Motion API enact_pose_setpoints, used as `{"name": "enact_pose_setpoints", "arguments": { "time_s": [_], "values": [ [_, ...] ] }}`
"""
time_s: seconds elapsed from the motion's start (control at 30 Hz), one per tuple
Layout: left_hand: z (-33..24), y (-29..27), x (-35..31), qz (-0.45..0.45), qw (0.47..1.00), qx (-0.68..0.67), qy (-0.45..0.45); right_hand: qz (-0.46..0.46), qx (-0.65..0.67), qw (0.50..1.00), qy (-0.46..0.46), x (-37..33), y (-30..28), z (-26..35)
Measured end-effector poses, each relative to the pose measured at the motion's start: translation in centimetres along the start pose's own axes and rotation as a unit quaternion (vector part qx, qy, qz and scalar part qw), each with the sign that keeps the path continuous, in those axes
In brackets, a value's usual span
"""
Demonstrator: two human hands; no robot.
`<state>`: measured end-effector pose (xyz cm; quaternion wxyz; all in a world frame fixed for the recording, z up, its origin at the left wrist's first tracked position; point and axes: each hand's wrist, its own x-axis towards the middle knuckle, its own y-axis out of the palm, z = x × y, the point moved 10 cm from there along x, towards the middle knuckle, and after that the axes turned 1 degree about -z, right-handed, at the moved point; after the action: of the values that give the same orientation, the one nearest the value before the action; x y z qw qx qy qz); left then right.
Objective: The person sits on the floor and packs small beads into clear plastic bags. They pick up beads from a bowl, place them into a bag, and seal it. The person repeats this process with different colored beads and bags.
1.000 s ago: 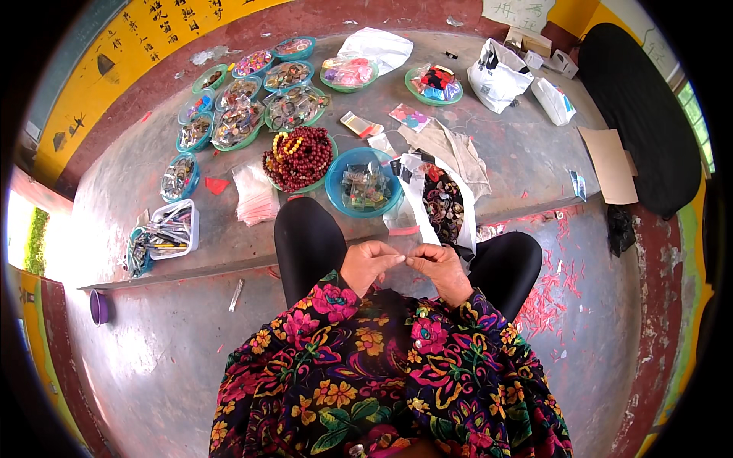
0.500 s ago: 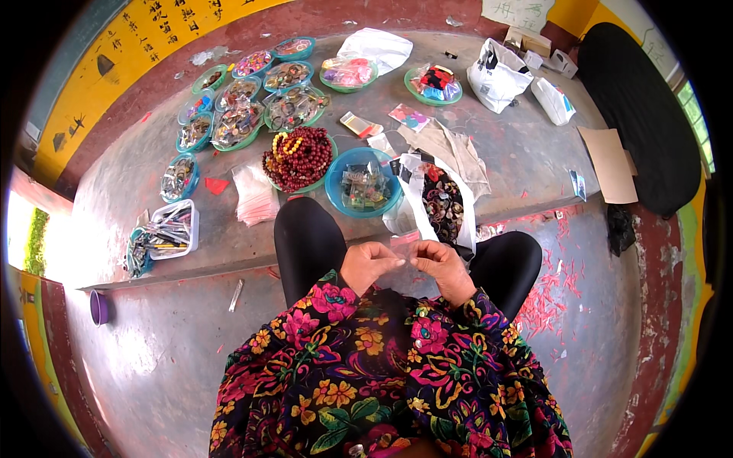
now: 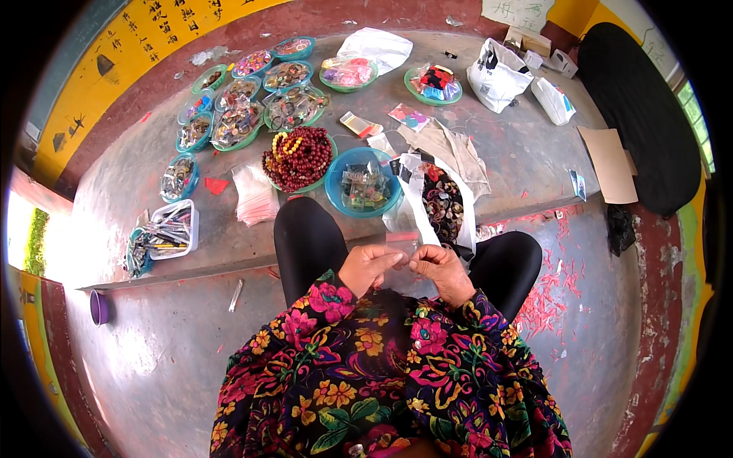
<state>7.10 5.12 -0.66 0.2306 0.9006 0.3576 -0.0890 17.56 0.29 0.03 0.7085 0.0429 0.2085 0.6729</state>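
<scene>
Between my knees, a small clear zip bag (image 3: 402, 243) with a pinkish strip shows above my fingertips. My left hand (image 3: 370, 267) pinches it from the left, thumb against fingers. My right hand (image 3: 443, 271) pinches at its right side, fingertips close to the left ones. Whether anything lies inside the bag is too small to tell. Just beyond my hands, a white plastic bag (image 3: 465, 200) stands open, full of small dark and shiny trinkets. A blue bowl (image 3: 331, 188) left of it holds small filled clear packets (image 3: 364, 185).
A basin of dark red bead strings (image 3: 305, 164) and a stack of clear bags (image 3: 254, 195) lie on the ledge. Several bowls of packaged goods (image 3: 237, 122) stand farther left. A white box of pens (image 3: 174, 230) sits near the ledge edge. Red scraps (image 3: 546, 305) litter the floor.
My left hand has shifted slightly left and its fingertips have lifted a little. The bag between my hands has tilted slightly; both hands still pinch it.
</scene>
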Motion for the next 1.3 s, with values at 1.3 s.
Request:
{"name": "enact_pose_setpoints", "arguments": {
  "time_s": [1.3],
  "values": [
    [-4.4, 3.6, -1.6, 0.01, 0.876, 0.416, 0.243, -0.108, -0.489, 0.833, -0.237, -3.1, 3.3, 8.7]
  ]
}}
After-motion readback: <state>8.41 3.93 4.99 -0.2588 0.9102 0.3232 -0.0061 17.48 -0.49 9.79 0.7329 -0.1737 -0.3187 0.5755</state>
